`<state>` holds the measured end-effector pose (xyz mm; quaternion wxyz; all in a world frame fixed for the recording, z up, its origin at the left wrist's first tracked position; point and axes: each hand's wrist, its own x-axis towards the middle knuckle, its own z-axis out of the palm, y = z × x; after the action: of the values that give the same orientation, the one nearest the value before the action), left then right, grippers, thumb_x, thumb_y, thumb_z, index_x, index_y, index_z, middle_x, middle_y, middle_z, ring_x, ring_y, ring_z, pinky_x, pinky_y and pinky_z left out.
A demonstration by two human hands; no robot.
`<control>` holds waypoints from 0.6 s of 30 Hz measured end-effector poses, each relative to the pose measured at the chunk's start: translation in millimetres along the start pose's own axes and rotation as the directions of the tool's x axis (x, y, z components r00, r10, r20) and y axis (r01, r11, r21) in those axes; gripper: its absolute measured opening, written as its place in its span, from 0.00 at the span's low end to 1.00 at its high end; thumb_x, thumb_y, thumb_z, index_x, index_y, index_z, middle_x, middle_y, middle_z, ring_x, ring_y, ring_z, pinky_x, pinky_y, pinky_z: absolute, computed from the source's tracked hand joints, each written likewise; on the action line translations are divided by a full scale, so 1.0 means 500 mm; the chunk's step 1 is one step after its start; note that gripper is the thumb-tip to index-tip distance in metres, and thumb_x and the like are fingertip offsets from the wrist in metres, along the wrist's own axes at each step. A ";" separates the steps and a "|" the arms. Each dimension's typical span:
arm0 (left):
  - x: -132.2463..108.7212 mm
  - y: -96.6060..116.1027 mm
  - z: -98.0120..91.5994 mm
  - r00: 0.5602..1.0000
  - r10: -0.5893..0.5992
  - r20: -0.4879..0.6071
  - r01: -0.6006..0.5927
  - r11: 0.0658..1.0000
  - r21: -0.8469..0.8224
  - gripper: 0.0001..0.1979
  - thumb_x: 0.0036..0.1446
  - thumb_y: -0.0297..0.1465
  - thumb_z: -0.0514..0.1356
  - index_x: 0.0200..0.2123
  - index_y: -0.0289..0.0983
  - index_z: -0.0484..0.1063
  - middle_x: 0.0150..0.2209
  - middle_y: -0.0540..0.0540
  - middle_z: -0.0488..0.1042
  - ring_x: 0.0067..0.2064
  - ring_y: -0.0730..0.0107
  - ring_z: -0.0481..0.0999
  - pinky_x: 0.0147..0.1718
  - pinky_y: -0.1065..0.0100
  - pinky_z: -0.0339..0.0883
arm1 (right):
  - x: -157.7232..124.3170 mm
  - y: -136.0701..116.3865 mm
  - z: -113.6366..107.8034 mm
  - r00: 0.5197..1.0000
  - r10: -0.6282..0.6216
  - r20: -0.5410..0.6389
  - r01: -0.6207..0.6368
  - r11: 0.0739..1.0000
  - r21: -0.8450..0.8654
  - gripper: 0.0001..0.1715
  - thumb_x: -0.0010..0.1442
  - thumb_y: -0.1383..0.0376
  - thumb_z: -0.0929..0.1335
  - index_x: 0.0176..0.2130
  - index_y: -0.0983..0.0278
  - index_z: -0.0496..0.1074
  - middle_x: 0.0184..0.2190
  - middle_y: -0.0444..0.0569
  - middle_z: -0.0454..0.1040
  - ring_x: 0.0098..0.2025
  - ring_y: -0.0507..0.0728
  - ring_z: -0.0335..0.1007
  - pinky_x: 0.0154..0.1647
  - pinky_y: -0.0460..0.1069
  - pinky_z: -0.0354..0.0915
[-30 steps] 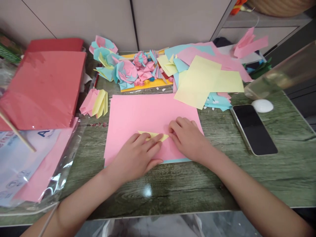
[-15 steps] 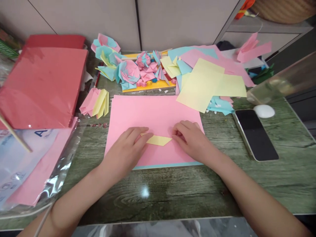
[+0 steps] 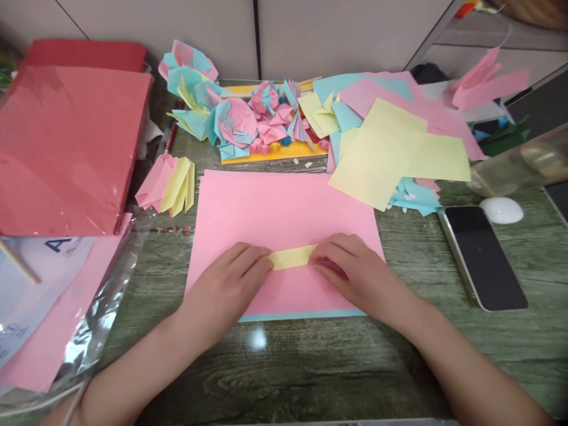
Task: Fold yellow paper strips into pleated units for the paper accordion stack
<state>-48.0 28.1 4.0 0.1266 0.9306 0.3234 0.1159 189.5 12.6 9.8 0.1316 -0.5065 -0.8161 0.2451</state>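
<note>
Between my two hands a narrow folded strip of yellow paper (image 3: 291, 258) lies over the pink sheet (image 3: 284, 207). My left hand (image 3: 237, 275) is closed on the strip's left end, thumb and fingertips together. At the other end my right hand (image 3: 348, 260) pinches the strip with curled fingers. Both ends of the strip are hidden under the fingertips. A blue edge shows beneath the pink sheet along its near side.
Folded pink and yellow paper pieces (image 3: 166, 183) lie to the left. Behind are paper flowers (image 3: 237, 121) and loose yellow sheets (image 3: 381, 151). A phone (image 3: 483, 257) and white mouse-shaped object (image 3: 502, 210) sit at right; red packs (image 3: 71, 148) at left.
My right hand has moved onto the right end of the yellow strip, covering its pointed tip. The strip now tilts up to the right. The view has shifted slightly.
</note>
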 end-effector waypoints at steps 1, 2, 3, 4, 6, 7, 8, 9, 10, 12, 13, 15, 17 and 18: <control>0.002 0.000 0.000 1.000 0.003 -0.011 -0.003 1.000 0.000 0.10 0.56 0.21 0.53 0.42 0.31 0.68 0.41 0.43 0.70 0.44 0.64 0.67 0.44 0.61 0.66 | 0.000 0.003 0.001 1.000 0.007 -0.020 -0.007 1.000 0.007 0.08 0.61 0.66 0.60 0.38 0.62 0.67 0.35 0.46 0.69 0.39 0.53 0.63 0.41 0.50 0.59; 0.004 0.000 0.001 1.000 0.002 -0.022 -0.002 1.000 -0.002 0.10 0.57 0.22 0.53 0.42 0.31 0.68 0.41 0.43 0.70 0.44 0.64 0.67 0.44 0.60 0.66 | 0.000 0.006 0.003 0.999 0.010 -0.047 -0.009 1.000 0.010 0.08 0.61 0.66 0.60 0.39 0.62 0.67 0.36 0.47 0.69 0.39 0.53 0.63 0.42 0.50 0.60; 0.005 0.000 0.002 0.999 -0.004 -0.032 0.004 1.000 -0.006 0.10 0.57 0.23 0.54 0.43 0.31 0.68 0.41 0.42 0.70 0.44 0.64 0.67 0.44 0.60 0.66 | 0.000 0.011 0.005 0.997 0.003 -0.075 -0.003 1.000 0.008 0.09 0.61 0.67 0.60 0.40 0.62 0.67 0.37 0.47 0.69 0.40 0.53 0.63 0.42 0.50 0.61; 0.006 -0.001 0.002 0.999 -0.011 -0.039 0.011 1.000 -0.014 0.10 0.58 0.24 0.54 0.43 0.31 0.67 0.41 0.42 0.70 0.44 0.64 0.67 0.44 0.60 0.66 | -0.001 0.015 0.007 0.995 -0.010 -0.101 0.010 1.000 -0.002 0.11 0.61 0.68 0.60 0.42 0.61 0.68 0.38 0.48 0.69 0.41 0.53 0.64 0.42 0.50 0.62; 0.006 -0.004 0.004 0.999 -0.028 -0.045 0.026 0.999 -0.041 0.11 0.58 0.25 0.54 0.45 0.32 0.67 0.42 0.42 0.70 0.44 0.65 0.67 0.44 0.61 0.67 | -0.004 0.022 0.012 0.990 -0.048 -0.132 0.043 0.998 -0.041 0.15 0.59 0.70 0.61 0.45 0.59 0.68 0.40 0.49 0.68 0.42 0.54 0.63 0.41 0.51 0.63; 0.005 -0.006 0.005 0.999 -0.033 -0.042 0.030 0.998 -0.056 0.12 0.58 0.24 0.54 0.46 0.33 0.67 0.42 0.42 0.70 0.44 0.65 0.67 0.44 0.61 0.67 | -0.005 0.025 0.014 0.989 -0.064 -0.135 0.056 0.997 -0.062 0.16 0.58 0.70 0.61 0.46 0.58 0.68 0.41 0.49 0.68 0.42 0.54 0.63 0.41 0.51 0.63; 0.004 -0.009 0.006 0.999 -0.034 -0.037 0.031 0.997 -0.068 0.13 0.58 0.24 0.54 0.47 0.33 0.66 0.43 0.43 0.70 0.44 0.65 0.67 0.44 0.62 0.67 | -0.007 0.026 0.016 0.989 -0.068 -0.135 0.058 0.995 -0.078 0.17 0.58 0.71 0.61 0.47 0.58 0.68 0.41 0.49 0.68 0.42 0.55 0.63 0.40 0.51 0.63; 0.003 -0.012 0.007 0.999 -0.029 -0.038 0.026 0.997 -0.078 0.13 0.58 0.24 0.54 0.47 0.34 0.66 0.43 0.43 0.70 0.44 0.65 0.66 0.44 0.62 0.67 | -0.008 0.026 0.017 0.989 -0.065 -0.135 0.053 0.995 -0.090 0.18 0.58 0.71 0.62 0.47 0.58 0.68 0.40 0.49 0.69 0.42 0.55 0.63 0.40 0.52 0.63; 0.001 -0.014 0.008 0.999 -0.022 -0.044 0.018 0.996 -0.086 0.13 0.58 0.24 0.53 0.47 0.34 0.66 0.43 0.43 0.70 0.44 0.65 0.66 0.44 0.62 0.67 | -0.010 0.025 0.018 0.989 -0.062 -0.135 0.048 0.994 -0.099 0.18 0.57 0.70 0.62 0.47 0.58 0.68 0.40 0.50 0.69 0.42 0.56 0.63 0.40 0.52 0.63; -0.001 -0.018 0.008 0.998 -0.005 -0.061 -0.001 0.995 -0.098 0.12 0.58 0.24 0.53 0.46 0.34 0.67 0.42 0.43 0.70 0.44 0.66 0.67 0.43 0.62 0.68 | -0.010 0.022 0.017 0.988 -0.070 -0.141 0.053 0.992 -0.119 0.17 0.57 0.70 0.63 0.46 0.59 0.68 0.40 0.50 0.70 0.43 0.56 0.63 0.40 0.52 0.62; -0.001 -0.019 0.008 0.998 0.003 -0.069 -0.009 0.995 -0.100 0.12 0.58 0.24 0.53 0.46 0.34 0.67 0.41 0.43 0.70 0.44 0.66 0.67 0.43 0.62 0.68 | -0.010 0.021 0.016 0.986 -0.081 -0.143 0.063 0.990 -0.128 0.16 0.58 0.69 0.63 0.46 0.60 0.68 0.40 0.50 0.70 0.43 0.56 0.63 0.40 0.52 0.62; 0.000 -0.018 0.008 0.997 0.006 -0.075 -0.013 0.996 -0.093 0.10 0.58 0.24 0.54 0.44 0.33 0.67 0.41 0.43 0.70 0.44 0.66 0.67 0.43 0.62 0.68 | -0.009 0.018 0.013 0.984 -0.110 -0.144 0.089 0.985 -0.145 0.14 0.58 0.69 0.63 0.45 0.61 0.69 0.40 0.50 0.70 0.42 0.56 0.64 0.41 0.52 0.61; 0.002 -0.015 0.008 0.996 -0.007 -0.085 0.000 0.997 -0.081 0.10 0.58 0.23 0.54 0.43 0.32 0.67 0.40 0.43 0.71 0.43 0.66 0.68 0.44 0.62 0.68 | -0.008 0.017 0.010 0.985 -0.115 -0.131 0.096 0.985 -0.143 0.12 0.59 0.68 0.63 0.43 0.62 0.69 0.40 0.50 0.71 0.42 0.55 0.64 0.41 0.52 0.60; 0.002 -0.012 0.009 0.995 -0.017 -0.094 0.010 0.997 -0.078 0.09 0.57 0.23 0.54 0.42 0.32 0.67 0.40 0.44 0.71 0.43 0.67 0.68 0.44 0.63 0.68 | -0.007 0.016 0.009 0.987 -0.111 -0.119 0.095 0.986 -0.135 0.10 0.59 0.67 0.63 0.42 0.62 0.69 0.40 0.49 0.71 0.42 0.55 0.65 0.41 0.52 0.59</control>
<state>-49.1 32.7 -1.8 0.1481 0.9162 0.3306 0.1715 195.4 11.2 1.9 0.1627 -0.4854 -0.8454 0.1523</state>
